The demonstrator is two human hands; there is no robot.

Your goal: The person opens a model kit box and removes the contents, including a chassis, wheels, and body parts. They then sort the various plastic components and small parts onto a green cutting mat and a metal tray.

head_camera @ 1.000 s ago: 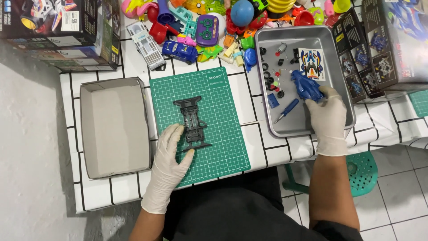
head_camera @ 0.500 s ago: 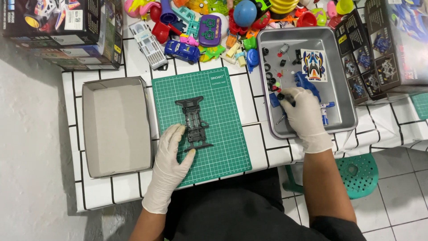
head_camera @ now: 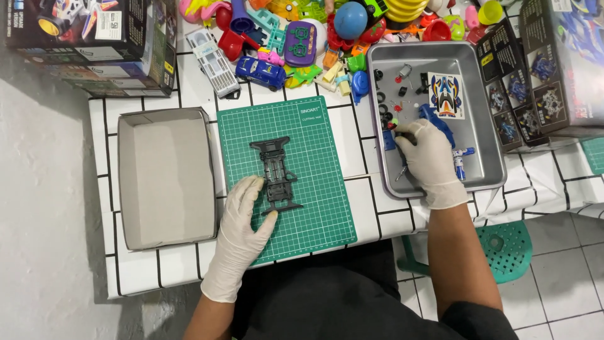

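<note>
A dark grey toy car chassis [head_camera: 277,173] lies on a green cutting mat [head_camera: 314,132]. My left hand [head_camera: 242,220], in a white glove, rests flat on the mat and touches the near end of the chassis. My gloved right hand [head_camera: 428,157] is inside a metal tray [head_camera: 487,151], fingertips pinched over small parts at its left side; what they hold is too small to tell. A blue car body [head_camera: 440,123] lies partly under that hand. A sticker sheet [head_camera: 446,94] and small black wheels [head_camera: 382,104] are also in the tray.
An empty grey cardboard box lid [head_camera: 163,176] sits left of the mat. Colourful plastic toys [head_camera: 302,31] crowd the back of the white tiled tabletop. Printed kit boxes stand at the back left [head_camera: 94,38] and right [head_camera: 553,56]. A green stool [head_camera: 503,249] is below right.
My right hand has moved left and back across the tray, from its right side to the small parts at its left. My left hand and the chassis have stayed put.
</note>
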